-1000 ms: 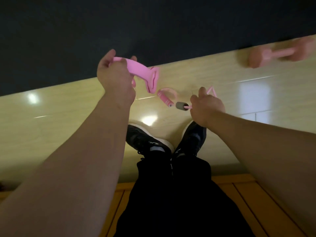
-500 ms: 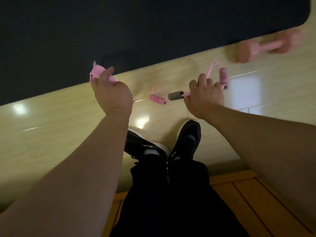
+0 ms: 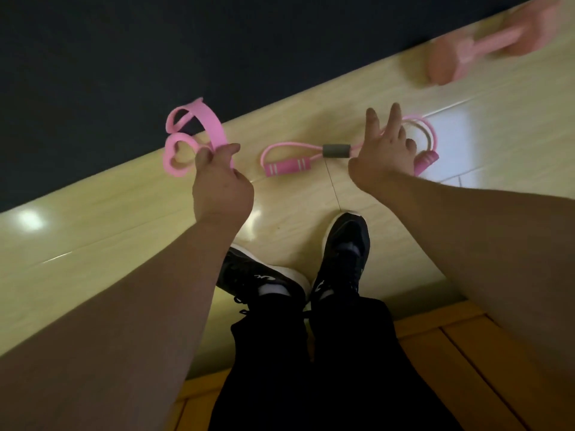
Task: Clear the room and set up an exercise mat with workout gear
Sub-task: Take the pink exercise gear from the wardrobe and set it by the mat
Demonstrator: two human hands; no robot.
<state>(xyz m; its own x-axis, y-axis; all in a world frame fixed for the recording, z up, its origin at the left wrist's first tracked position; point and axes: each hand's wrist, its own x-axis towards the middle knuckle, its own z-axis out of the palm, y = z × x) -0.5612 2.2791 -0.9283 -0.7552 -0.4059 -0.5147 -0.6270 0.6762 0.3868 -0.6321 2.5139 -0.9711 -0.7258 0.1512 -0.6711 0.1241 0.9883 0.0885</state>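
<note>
Right hand just released pull rope: fingers now spread, holding nothing. Rope lies on floor beside black mat. Left hand still pinches pink band, not yet placed.

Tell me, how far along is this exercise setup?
Done: the dark mat is laid out on the floor, a pink dumbbell lies beside it, and the pink pull rope lies on the floor under the open right hand. In hand: the left hand grips a looped pink band. Left: setting that band down, probably near the mat.
</note>
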